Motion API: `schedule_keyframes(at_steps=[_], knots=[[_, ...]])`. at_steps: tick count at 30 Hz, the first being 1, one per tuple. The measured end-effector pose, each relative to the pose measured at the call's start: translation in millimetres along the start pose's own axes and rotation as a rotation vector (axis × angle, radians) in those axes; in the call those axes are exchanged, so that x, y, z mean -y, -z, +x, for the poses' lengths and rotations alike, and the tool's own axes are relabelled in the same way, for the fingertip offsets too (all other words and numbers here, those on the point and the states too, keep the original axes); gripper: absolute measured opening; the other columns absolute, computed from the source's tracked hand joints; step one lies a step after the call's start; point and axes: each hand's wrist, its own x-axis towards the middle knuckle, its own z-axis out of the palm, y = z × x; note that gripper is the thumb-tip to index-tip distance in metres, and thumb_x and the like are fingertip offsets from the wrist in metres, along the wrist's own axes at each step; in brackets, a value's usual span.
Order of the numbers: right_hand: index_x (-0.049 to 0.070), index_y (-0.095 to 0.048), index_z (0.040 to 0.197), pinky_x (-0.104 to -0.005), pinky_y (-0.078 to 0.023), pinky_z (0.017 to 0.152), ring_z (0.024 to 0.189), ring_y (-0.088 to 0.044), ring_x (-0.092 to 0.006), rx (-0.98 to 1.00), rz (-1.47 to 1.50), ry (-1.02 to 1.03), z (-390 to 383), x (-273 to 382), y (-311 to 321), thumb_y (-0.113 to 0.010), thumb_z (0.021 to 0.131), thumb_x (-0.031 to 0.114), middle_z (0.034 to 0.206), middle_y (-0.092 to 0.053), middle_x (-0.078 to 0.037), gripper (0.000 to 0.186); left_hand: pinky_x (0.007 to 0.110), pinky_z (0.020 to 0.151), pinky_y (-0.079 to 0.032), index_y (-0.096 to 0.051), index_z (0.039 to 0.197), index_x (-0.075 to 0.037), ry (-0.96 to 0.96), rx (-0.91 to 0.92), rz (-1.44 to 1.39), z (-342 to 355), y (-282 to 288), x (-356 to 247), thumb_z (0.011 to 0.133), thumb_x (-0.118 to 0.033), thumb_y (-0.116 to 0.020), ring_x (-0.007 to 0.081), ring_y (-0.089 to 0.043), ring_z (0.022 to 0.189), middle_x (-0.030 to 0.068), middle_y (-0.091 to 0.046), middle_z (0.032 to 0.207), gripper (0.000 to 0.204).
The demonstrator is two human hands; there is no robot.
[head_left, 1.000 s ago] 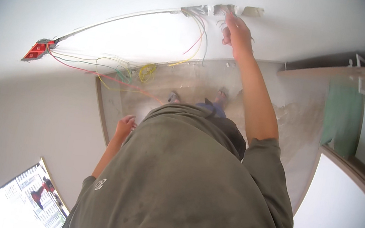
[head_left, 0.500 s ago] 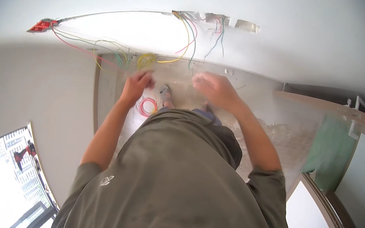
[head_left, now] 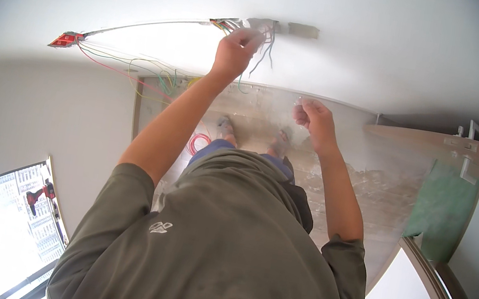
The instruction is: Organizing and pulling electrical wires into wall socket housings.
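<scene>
My left hand [head_left: 234, 54] is raised to the wall, its fingers bent and closed about loose electrical wires [head_left: 265, 49] that hang from a cut-out opening. The fingertips are partly blurred and overlap the wires. My right hand [head_left: 318, 123] hovers lower and to the right, away from the wall, with its fingers curled together. Whatever it may hold is too small to make out. Left of my left hand, more coloured wires stick out of another opening [head_left: 225, 24].
A red junction box [head_left: 66, 39] sits in the wall at left, with long green, red and yellow wires [head_left: 120, 68] trailing from it. A red wire coil [head_left: 198, 142] lies on the dusty floor [head_left: 359, 192]. A door with a handle [head_left: 474, 130] stands at right; a red power tool [head_left: 41, 197] is by the window.
My left hand has risen from beside the yellow coil to the wires at the wall. My right hand has moved right and slightly down, its fingers now curled. The view has shifted a little.
</scene>
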Motion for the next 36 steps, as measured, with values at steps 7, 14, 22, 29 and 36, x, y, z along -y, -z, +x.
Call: schedule_keyframes(at_steps=[7, 14, 22, 29, 36], knots=[[0.0, -0.064, 0.106, -0.0276, -0.049, 0.073, 0.079, -0.061, -0.0129, 0.13, 0.089, 0.04, 11, 14, -12, -0.055, 0.094, 0.025, 0.091, -0.067, -0.007, 0.028, 0.025, 0.053, -0.044, -0.062, 0.101, 0.004, 0.541, 0.062, -0.769, 1, -9, -7, 0.097, -0.022, -0.053, 0.0139, -0.055, 0.066, 0.0071, -0.06, 0.082, 0.027], [0.0, -0.062, 0.11, -0.0273, -0.049, 0.073, 0.081, -0.062, -0.0139, 0.19, 0.187, -0.001, 41, 22, -30, -0.053, 0.094, 0.023, 0.092, -0.066, -0.007, 0.029, 0.022, 0.053, -0.043, -0.054, 0.105, 0.005, 0.902, 0.319, -1.299, 5, 2, 1, 0.096, -0.006, -0.047, 0.013, -0.053, 0.071, 0.007, -0.058, 0.09, 0.016], [0.0, -0.061, 0.111, -0.0281, -0.049, 0.073, 0.081, -0.061, -0.0145, 0.115, 0.341, -0.092, 40, 0, -18, -0.05, 0.096, 0.02, 0.094, -0.066, -0.008, 0.028, 0.021, 0.052, -0.043, -0.054, 0.101, 0.002, 0.771, 0.388, -1.238, -3, -8, 7, 0.095, -0.006, -0.052, 0.0122, -0.053, 0.071, 0.0053, -0.057, 0.089, 0.011], [0.0, -0.062, 0.111, -0.0283, -0.048, 0.074, 0.081, -0.061, -0.0141, 0.025, 0.429, -0.097, 26, -19, 3, -0.051, 0.095, 0.019, 0.095, -0.066, -0.009, 0.027, 0.023, 0.049, -0.037, -0.055, 0.099, -0.005, 0.5, 0.349, -0.772, -17, -14, -6, 0.093, -0.01, -0.056, 0.0122, -0.052, 0.065, 0.0083, -0.06, 0.09, 0.008], [0.001, -0.062, 0.11, -0.028, -0.048, 0.075, 0.084, -0.06, -0.0148, 0.006, 0.378, -0.115, 19, -34, 6, -0.054, 0.095, 0.02, 0.096, -0.065, -0.007, 0.026, 0.025, 0.054, -0.046, -0.054, 0.114, -0.003, 0.518, 0.378, -0.521, -20, -14, -24, 0.099, -0.022, -0.048, 0.0128, -0.057, 0.063, 0.0079, -0.063, 0.083, 0.024]])
